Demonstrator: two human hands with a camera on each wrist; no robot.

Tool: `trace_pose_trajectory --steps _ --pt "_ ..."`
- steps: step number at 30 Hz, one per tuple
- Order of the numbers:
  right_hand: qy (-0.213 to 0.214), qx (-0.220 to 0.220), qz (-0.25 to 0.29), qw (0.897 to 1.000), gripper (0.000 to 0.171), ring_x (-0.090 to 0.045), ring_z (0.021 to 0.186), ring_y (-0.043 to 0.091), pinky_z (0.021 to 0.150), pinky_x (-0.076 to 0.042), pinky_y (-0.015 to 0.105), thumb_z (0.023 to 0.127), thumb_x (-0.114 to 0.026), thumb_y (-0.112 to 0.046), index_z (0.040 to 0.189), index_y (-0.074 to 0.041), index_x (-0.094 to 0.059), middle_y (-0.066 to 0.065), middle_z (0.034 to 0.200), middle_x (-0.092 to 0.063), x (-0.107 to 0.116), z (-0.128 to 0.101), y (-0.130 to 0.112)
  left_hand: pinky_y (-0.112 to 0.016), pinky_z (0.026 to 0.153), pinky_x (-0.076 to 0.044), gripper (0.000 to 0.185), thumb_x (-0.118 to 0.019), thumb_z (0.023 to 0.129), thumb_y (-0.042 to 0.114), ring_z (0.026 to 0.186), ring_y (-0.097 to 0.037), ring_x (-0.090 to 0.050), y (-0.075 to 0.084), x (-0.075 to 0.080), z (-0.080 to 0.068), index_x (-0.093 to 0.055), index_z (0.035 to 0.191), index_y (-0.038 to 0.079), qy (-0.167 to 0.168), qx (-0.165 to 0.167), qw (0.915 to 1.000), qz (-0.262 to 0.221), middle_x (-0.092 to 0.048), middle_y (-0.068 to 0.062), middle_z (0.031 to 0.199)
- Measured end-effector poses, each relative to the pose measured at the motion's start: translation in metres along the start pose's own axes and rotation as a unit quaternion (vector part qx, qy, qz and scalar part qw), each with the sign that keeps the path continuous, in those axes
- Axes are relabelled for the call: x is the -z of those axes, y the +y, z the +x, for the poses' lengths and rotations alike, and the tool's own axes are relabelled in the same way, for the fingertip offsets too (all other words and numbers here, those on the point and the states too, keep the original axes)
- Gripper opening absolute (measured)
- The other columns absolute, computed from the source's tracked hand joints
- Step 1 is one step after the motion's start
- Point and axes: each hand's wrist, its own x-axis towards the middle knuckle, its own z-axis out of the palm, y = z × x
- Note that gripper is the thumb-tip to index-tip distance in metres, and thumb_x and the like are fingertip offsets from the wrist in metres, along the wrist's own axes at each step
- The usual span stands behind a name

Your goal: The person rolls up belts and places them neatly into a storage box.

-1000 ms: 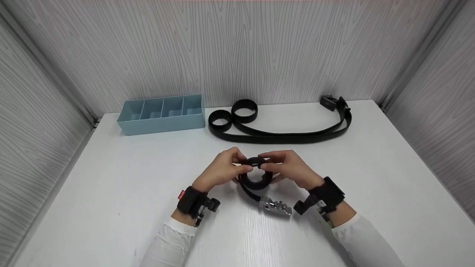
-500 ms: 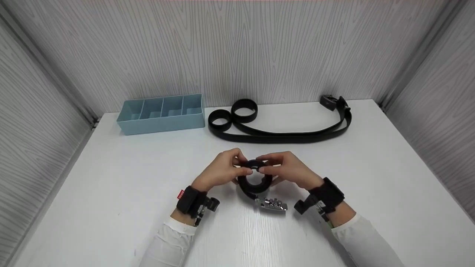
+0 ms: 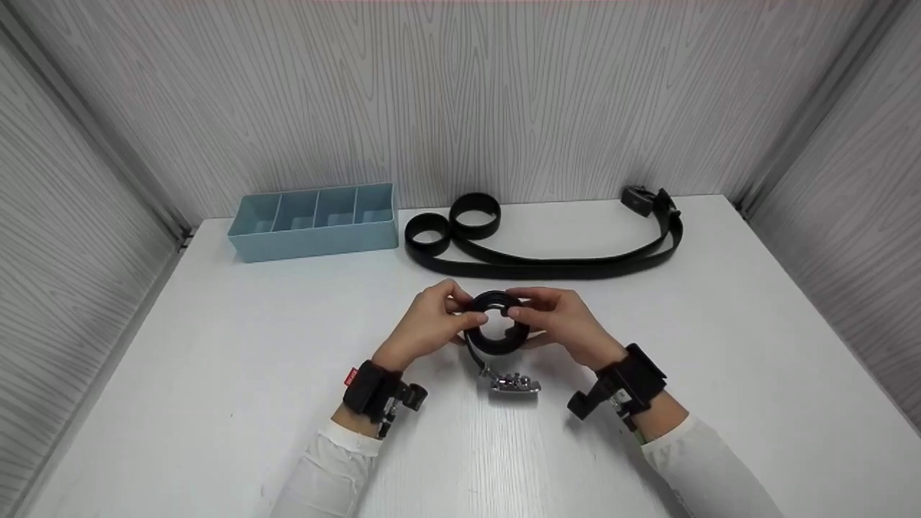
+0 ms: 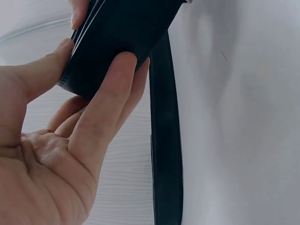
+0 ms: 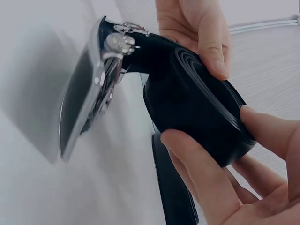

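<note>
Between the two hands is a black belt (image 3: 496, 347) rolled into a coil of several layers. My left hand (image 3: 426, 324) grips the coil's left side, thumb at the inner edge and fingers outside. On the opposite side my right hand (image 3: 568, 324) pinches it the same way. A short strap end hangs off the coil's lower left and carries a silver metal buckle (image 3: 514, 383). In the right wrist view the buckle (image 5: 89, 89) tilts close over the white tabletop, and the coil's wound layers show along its edge.
Behind the hands lies a second black belt (image 3: 547, 269), its left part curled into two loops and its dark buckle (image 3: 637, 199) at the right. A blue tray with several compartments (image 3: 316, 242) stands at the back left. Wood-grain panels surround the white table (image 3: 216, 403).
The coil has dipped slightly toward the person, then risen away from them. Its buckle has swung left and away from the person. Both hands keep their hold.
</note>
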Motion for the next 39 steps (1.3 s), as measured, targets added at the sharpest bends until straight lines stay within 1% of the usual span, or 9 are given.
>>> trace_pose_trajectory --steps 3,8,14,19,22,27,30,35,39 --pt "-0.014 0.007 -0.045 0.999 0.049 -0.073 0.099 0.03 0.076 -0.065 0.043 0.095 -0.078 -0.016 0.14 -0.003 -0.063 0.021 0.124 -0.069 0.001 -0.001 -0.001 -0.034 0.066 -0.064 0.026 -0.08 0.093 0.01 0.083 -0.018 -0.073 0.001 0.001 -0.001 -0.06 0.107 0.0 -0.02 -0.011 0.9997 0.011 -0.076 -0.016 0.107" --pt "-0.036 0.014 -0.105 0.994 0.049 -0.074 0.094 0.03 0.074 -0.065 0.041 0.093 -0.08 -0.019 0.138 -0.006 -0.066 0.019 0.125 -0.07 0.001 -0.002 -0.003 -0.035 0.064 -0.063 0.026 -0.08 0.093 0.011 0.087 -0.02 -0.074 0.001 0.002 -0.001 -0.061 0.108 0.0 -0.052 -0.02 0.9981 0.027 -0.076 -0.017 0.11" --pt "-0.01 0.018 -0.047 0.999 0.05 -0.074 0.098 0.027 0.074 -0.065 0.04 0.095 -0.078 -0.016 0.14 -0.002 -0.063 0.02 0.126 -0.07 -0.002 -0.001 0.001 -0.034 0.065 -0.064 0.028 -0.079 0.095 0.015 0.089 -0.02 -0.073 -0.003 0.0 0.0 -0.06 0.113 0.002 -0.019 -0.004 0.9996 0.02 -0.072 -0.017 0.12" --pt "0.011 0.011 -0.015 1.0 0.051 -0.073 0.099 0.026 0.076 -0.065 0.041 0.095 -0.079 -0.016 0.141 -0.004 -0.062 0.018 0.124 -0.07 -0.004 0.0 0.002 -0.035 0.064 -0.064 0.027 -0.078 0.095 0.014 0.087 -0.021 -0.073 -0.003 -0.001 0.0 -0.059 0.111 0.002 -0.002 0.004 1.0 0.008 -0.072 -0.018 0.119" --pt "0.007 0.016 -0.047 0.999 0.049 -0.073 0.098 0.028 0.075 -0.065 0.041 0.094 -0.08 -0.016 0.139 -0.005 -0.064 0.019 0.125 -0.069 -0.003 -0.001 0.0 -0.035 0.063 -0.063 0.026 -0.078 0.095 0.012 0.087 -0.021 -0.073 -0.001 0.0 0.0 -0.06 0.11 0.001 -0.013 -0.003 0.9998 0.014 -0.074 -0.018 0.116" --pt "-0.027 0.03 -0.128 0.991 0.049 -0.075 0.091 0.027 0.072 -0.065 0.04 0.093 -0.081 -0.019 0.138 -0.005 -0.066 0.019 0.124 -0.071 -0.001 -0.003 -0.004 -0.034 0.062 -0.063 0.025 -0.078 0.095 0.011 0.09 -0.02 -0.074 0.001 0.0 -0.001 -0.061 0.111 0.001 -0.052 -0.009 0.9981 0.034 -0.075 -0.017 0.114" --pt "-0.038 0.029 -0.13 0.99 0.05 -0.075 0.09 0.027 0.071 -0.065 0.04 0.093 -0.081 -0.018 0.138 -0.004 -0.066 0.02 0.125 -0.071 0.0 -0.003 -0.003 -0.034 0.061 -0.063 0.026 -0.078 0.095 0.013 0.091 -0.02 -0.074 -0.001 -0.001 0.0 -0.062 0.113 0.002 -0.058 -0.006 0.9975 0.039 -0.075 -0.016 0.116" --pt "0.016 0.022 -0.069 0.997 0.047 -0.075 0.093 0.027 0.071 -0.065 0.04 0.093 -0.08 -0.014 0.137 -0.003 -0.066 0.019 0.124 -0.07 -0.004 -0.002 0.0 -0.032 0.066 -0.063 0.03 -0.079 0.094 0.016 0.092 -0.02 -0.074 -0.005 -0.005 0.002 -0.062 0.115 0.004 -0.008 0.004 0.9985 0.054 -0.072 -0.016 0.119" --pt "0.069 0.028 -0.035 0.997 0.048 -0.074 0.089 0.025 0.071 -0.065 0.04 0.091 -0.08 -0.01 0.136 -0.004 -0.067 0.017 0.116 -0.07 -0.011 -0.003 -0.002 -0.031 0.075 -0.061 0.028 -0.08 0.091 0.015 0.095 -0.021 -0.075 -0.005 -0.007 0.003 -0.063 0.11 0.005 0.042 -0.01 0.9961 0.077 -0.074 -0.013 0.113"
